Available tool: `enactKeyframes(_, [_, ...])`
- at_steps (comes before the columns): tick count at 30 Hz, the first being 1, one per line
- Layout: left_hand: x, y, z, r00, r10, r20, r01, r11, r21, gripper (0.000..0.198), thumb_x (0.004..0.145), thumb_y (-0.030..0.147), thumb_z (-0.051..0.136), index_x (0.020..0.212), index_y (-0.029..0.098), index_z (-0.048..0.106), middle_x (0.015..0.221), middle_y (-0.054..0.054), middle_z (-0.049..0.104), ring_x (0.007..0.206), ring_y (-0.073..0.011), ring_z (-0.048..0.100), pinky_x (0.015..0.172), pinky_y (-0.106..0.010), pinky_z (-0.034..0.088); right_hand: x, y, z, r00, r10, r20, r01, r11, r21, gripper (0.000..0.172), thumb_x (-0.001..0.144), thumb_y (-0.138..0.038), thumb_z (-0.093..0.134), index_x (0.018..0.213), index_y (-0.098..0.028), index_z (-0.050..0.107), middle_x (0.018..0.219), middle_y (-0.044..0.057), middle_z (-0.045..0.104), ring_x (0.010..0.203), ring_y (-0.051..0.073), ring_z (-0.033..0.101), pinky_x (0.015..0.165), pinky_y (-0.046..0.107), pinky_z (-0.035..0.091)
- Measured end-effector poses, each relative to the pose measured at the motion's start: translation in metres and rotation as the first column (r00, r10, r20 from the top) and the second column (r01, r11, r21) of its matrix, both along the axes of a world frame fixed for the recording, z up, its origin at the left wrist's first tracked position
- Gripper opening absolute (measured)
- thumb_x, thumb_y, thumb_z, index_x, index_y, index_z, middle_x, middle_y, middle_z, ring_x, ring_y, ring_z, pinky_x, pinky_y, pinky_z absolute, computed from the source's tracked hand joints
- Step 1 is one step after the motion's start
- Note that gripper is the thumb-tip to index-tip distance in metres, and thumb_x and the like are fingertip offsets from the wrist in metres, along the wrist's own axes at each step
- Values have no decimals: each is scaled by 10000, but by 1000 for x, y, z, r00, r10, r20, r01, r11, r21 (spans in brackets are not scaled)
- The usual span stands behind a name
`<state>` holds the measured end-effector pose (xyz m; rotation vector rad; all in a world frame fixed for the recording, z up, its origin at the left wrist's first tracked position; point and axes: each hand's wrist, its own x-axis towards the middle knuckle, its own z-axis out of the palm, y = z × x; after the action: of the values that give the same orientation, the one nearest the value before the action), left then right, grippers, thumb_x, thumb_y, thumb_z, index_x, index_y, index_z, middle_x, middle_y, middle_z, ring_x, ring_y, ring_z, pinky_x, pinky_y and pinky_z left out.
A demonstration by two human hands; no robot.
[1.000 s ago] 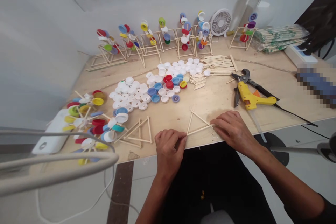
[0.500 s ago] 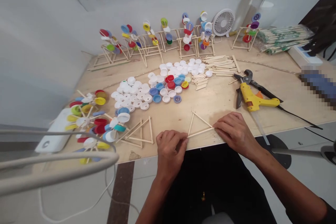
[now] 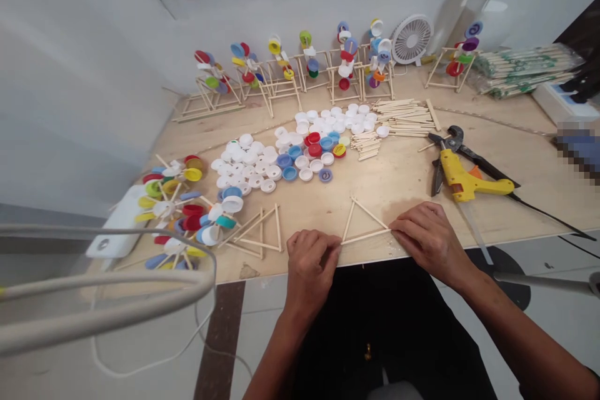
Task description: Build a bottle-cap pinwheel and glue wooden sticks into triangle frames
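A triangle of thin wooden sticks point(image 3: 366, 237) lies flat near the front edge of the table, its peak pointing away from me. My left hand point(image 3: 313, 265) pinches its left corner between thumb and fingers. At the right corner, my right hand point(image 3: 429, 240) has its fingertips closed on the stick end. Left of my left hand lie stick triangles point(image 3: 260, 234), partly overlapping. A yellow hot glue gun point(image 3: 462, 178) rests beyond my right hand, on black-handled cutters point(image 3: 487, 165).
White bottle caps point(image 3: 248, 162) and coloured caps point(image 3: 314, 150) spread over the middle, beside loose sticks point(image 3: 403, 117). Cap wheels point(image 3: 175, 212) crowd the left. Stick stands with caps point(image 3: 344, 69) line the wall near a small fan point(image 3: 412, 40). A pale cable point(image 3: 140, 312) loops across the lower left.
The view has shifted slightly, so everything sits a little further right in the picture. Both hands keep their hold on the triangle's corners.
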<state>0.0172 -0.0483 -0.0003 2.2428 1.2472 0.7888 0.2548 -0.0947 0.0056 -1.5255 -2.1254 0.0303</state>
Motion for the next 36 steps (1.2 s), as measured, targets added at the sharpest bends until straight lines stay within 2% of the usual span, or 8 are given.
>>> enactKeyframes(10, [1, 0, -1, 1000, 6, -18, -5, 1000, 19, 140, 836, 163, 531, 856, 216, 659, 748, -6, 618, 747, -171, 553, 824, -384, 356, -1, 0, 0, 1000, -4, 0, 4, 1000, -14, 83, 861, -157, 536, 883, -190, 609, 818, 35, 633, 799, 159, 535, 804, 355, 344])
enactKeyframes(36, [2, 0, 1, 999, -5, -42, 5, 1000, -5, 160, 838, 174, 522, 852, 233, 670, 752, -11, 625, 758, -177, 552, 832, -395, 355, 0, 0, -2, 1000, 7, -8, -7, 1000, -13, 105, 865, -165, 521, 891, -202, 616, 836, 42, 636, 806, 168, 545, 798, 361, 356])
